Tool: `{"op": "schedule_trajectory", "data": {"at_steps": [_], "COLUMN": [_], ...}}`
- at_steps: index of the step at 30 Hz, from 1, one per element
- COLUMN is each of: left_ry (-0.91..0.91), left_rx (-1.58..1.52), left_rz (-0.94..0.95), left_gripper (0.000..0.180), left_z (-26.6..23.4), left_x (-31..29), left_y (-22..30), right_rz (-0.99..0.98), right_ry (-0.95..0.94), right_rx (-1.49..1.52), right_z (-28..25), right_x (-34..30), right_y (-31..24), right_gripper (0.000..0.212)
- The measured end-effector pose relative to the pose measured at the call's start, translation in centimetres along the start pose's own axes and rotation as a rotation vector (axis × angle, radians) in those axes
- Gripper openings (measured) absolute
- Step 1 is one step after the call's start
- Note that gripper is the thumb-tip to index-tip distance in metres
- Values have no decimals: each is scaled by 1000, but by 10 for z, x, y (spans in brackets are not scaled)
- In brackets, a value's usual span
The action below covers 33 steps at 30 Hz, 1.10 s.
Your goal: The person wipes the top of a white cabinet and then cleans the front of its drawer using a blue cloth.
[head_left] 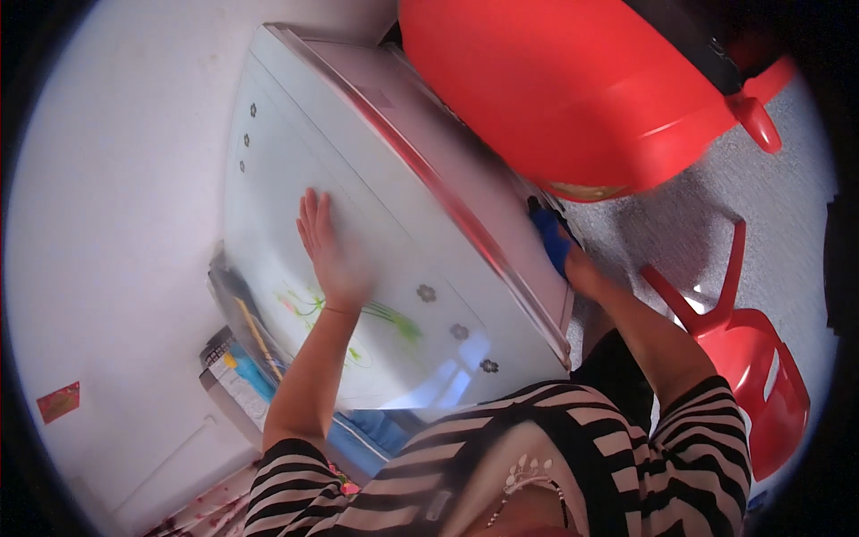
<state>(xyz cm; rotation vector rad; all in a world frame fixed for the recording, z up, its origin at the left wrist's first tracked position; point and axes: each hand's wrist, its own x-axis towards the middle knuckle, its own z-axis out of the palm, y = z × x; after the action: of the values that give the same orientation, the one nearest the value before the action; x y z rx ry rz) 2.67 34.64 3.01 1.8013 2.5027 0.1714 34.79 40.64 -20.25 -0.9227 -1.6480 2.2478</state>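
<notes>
A large white appliance panel (313,125), printed with small grey flowers and a green floral design, fills the middle; it looks like a refrigerator door. My left hand (331,255) lies on it with the fingers stretched out, holding nothing. Along the appliance's right-hand side runs a pale pinkish panel (447,143), beyond a shiny red-toned edge strip. My right hand (580,268) is at the far lower part of that side panel, with a bunched blue cloth (553,237) against it. The cloth covers most of the right hand's fingers.
A big red rounded object (555,89) stands close to the appliance's right side. Farther right, a red plastic chair (761,367) rests on the grey floor (644,224). At the left are a white wall (107,224) and stacked items with a blue bundle (367,438).
</notes>
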Motion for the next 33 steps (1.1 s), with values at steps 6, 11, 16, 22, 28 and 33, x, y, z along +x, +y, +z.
{"op": "schedule_trajectory", "data": {"at_steps": [6, 11, 16, 22, 28, 33], "left_ry": [47, 156, 244, 41, -78, 161], "left_rx": [-47, -76, -107, 16, 169, 77], "left_rz": [-23, -25, 14, 182, -99, -60], "left_gripper": [57, 54, 53, 58, 56, 48], "left_z": [9, 9, 28, 20, 10, 17], "left_x": [0, -7, -24, -176, -309, -319], "left_y": [1, -7, -18, -2, -24, -32], "right_rz": [56, 241, 12, -500, -798, -876], "right_ry": [154, 84, 291, 554, 887, 375], "right_rx": [18, 545, 444, 524, -1001, -1290], "right_z": [15, 24, 16, 31, 77, 194], "right_x": [-2, -12, -51, -128, -124, -136], "right_y": [27, -92, -137, -145, -123, -102], "right_gripper": [51, 55, 47, 46, 34, 39]}}
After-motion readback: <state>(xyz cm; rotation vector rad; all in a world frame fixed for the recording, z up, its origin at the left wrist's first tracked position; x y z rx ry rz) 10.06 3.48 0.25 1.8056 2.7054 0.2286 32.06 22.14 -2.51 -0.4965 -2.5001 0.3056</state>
